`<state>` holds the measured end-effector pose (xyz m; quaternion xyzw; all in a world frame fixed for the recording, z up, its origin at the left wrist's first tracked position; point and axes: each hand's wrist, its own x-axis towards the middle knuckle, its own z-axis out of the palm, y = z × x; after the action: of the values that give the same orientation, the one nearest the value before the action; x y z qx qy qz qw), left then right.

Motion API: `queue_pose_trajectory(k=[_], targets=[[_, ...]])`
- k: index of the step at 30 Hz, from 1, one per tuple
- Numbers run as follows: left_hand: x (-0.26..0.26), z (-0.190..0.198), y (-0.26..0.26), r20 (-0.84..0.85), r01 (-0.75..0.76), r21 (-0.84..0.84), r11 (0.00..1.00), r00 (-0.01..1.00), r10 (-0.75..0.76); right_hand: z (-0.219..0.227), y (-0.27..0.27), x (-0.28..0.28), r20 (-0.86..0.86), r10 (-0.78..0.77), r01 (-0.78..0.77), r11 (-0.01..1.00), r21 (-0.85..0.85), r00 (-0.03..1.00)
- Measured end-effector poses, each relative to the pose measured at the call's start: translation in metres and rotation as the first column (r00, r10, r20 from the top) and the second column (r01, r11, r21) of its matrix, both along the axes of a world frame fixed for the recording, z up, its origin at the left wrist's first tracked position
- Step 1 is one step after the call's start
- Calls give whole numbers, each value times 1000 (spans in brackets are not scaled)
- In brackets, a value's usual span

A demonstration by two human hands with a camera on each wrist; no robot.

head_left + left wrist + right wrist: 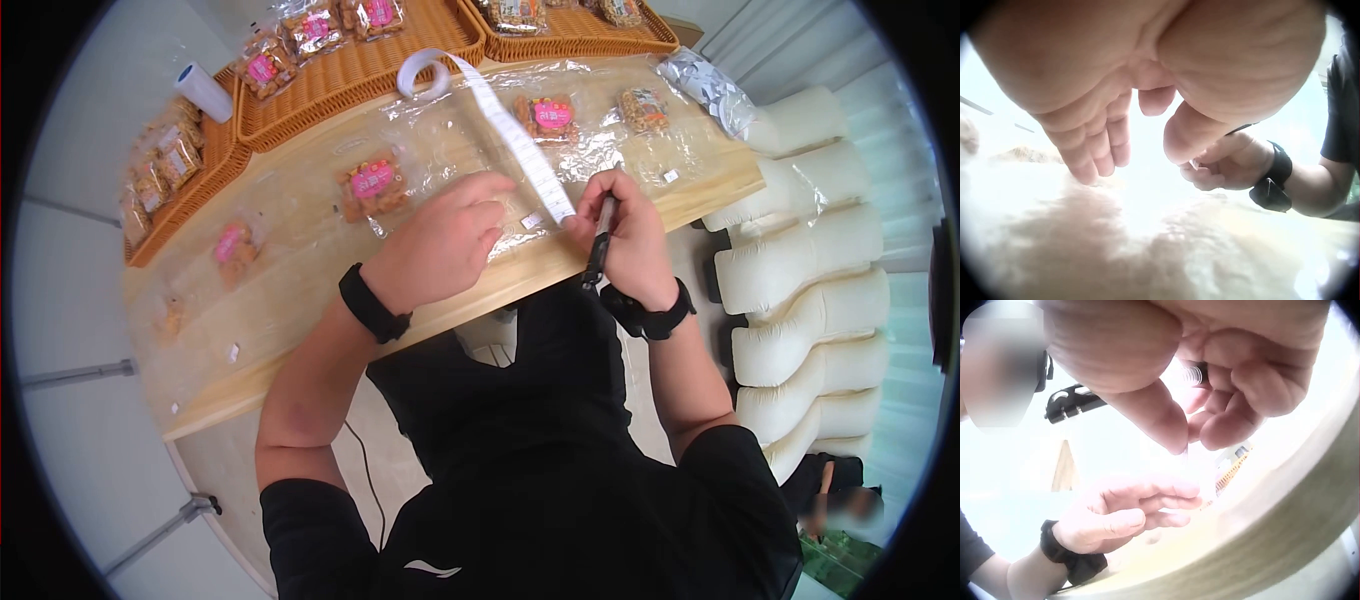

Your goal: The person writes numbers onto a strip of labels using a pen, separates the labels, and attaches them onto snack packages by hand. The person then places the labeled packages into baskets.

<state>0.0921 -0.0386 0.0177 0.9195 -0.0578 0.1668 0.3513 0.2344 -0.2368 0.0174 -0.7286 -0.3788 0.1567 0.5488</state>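
Note:
My left hand (440, 240) is held low over the clear plastic packaging on the wooden table, its fingers extended and slightly bent, holding nothing. My right hand (630, 235) grips a slim black pen-like tool (599, 245) across its palm; a coiled spring (1192, 375) shows on it in the right wrist view. Its thumb and a finger pinch together by the near end of a white strip of labels (515, 137), which runs back to a loose roll (418, 75). A small printed label (531, 220) lies on the plastic between the hands.
Snack packs with pink labels lie along the table, one (372, 182) beyond my left hand, another (550, 118) right of the strip. Wicker trays (350, 90) of packs line the far edge. A white roll (203, 92) stands left; a cream padded seat (800, 260) is at the right.

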Motion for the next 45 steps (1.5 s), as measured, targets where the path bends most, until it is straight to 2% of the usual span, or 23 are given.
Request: queue_pose_trajectory(k=[2, 5, 7, 10, 15, 16, 17, 18, 20, 21, 23, 24, 25, 27, 28, 29, 31, 33, 35, 37, 39, 40, 45], targets=[[0, -1, 0, 31, -8, 20, 1000, 999, 7, 3, -8, 4, -7, 5, -5, 1000, 19, 1000], [-2, 14, -1, 105, -125, -13, 992, 986, 126, 14, -20, 7, 22, 37, -38, 998, 40, 999], [-1, 31, -9, 200, -115, 167, 979, 976, 81, 35, -26, 3, 86, 76, -74, 997, -19, 993], [12, 47, -31, 305, -132, 214, 968, 950, 62, 53, -31, 0, 129, 137, -139, 990, 3, 982], [40, 52, -42, 349, -90, 266, 960, 937, -9, 80, -39, 2, 150, 225, -245, 960, 136, 963], [42, 52, -40, 273, -62, 233, 971, 962, -4, 86, -42, 6, 160, 207, -231, 961, 149, 965], [44, 57, -41, 193, -32, 197, 980, 981, -6, 90, -43, 12, 84, 212, -225, 952, 205, 974], [43, 63, -43, 192, -25, 212, 977, 981, -16, 97, -45, 19, 67, 208, -218, 948, 231, 976], [36, 77, -47, 184, -87, 0, 996, 979, 85, 117, -45, 32, 36, 194, -196, 935, 296, 980], [30, 90, -50, 179, -73, 18, 997, 982, 69, 125, -44, 39, 56, 182, -191, 928, 319, 982], [18, 115, -53, -125, -147, -267, 952, 985, 118, 141, -40, 57, 107, 196, -222, 905, 363, 975], [20, 106, -44, -32, -88, -266, 960, 996, 82, 148, -36, 65, 138, 174, -214, 897, 386, 975], [19, 97, -39, -39, -81, -248, 965, 997, 74, 155, -31, 71, 166, 150, -207, 889, 408, 975], [11, 93, -39, -16, -47, -594, 803, 999, 47, 168, -19, 83, 174, 130, -194, 882, 430, 976], [3, 94, -40, -55, -60, -637, 769, 998, 32, 169, -13, 97, 185, 173, -239, 867, 437, 967], [-3, 92, -41, -69, -63, -628, 776, 997, 25, 168, -5, 112, 195, 216, -282, 852, 442, 957], [-15, 80, -44, -35, -47, -696, 717, 999, 32, 163, 21, 130, -33, 370, -297, 793, 531, 928], [-33, 66, -50, -93, -106, -704, 703, 994, 57, 154, 47, 140, -84, 364, -265, 800, 538, 928], [-49, 53, -60, -132, -202, -770, 605, 978, 159, 142, 69, 146, -88, 279, -214, 871, 442, 956], [-67, 44, -71, -151, -242, -769, 591, 968, 199, 133, 80, 139, -75, 260, -205, 881, 426, 963], [-82, 28, -79, -186, -291, -791, 539, 952, 242, 114, 101, 143, 3, 128, -123, 949, 289, 992], [-88, 24, -84, -180, -281, -797, 535, 955, 235, 99, 116, 148, -116, 193, -155, 947, 281, 974], [-108, 5, -108, -238, -332, -817, 472, 939, 249, 62, 162, 154, -205, 254, -191, 940, 283, 945]])
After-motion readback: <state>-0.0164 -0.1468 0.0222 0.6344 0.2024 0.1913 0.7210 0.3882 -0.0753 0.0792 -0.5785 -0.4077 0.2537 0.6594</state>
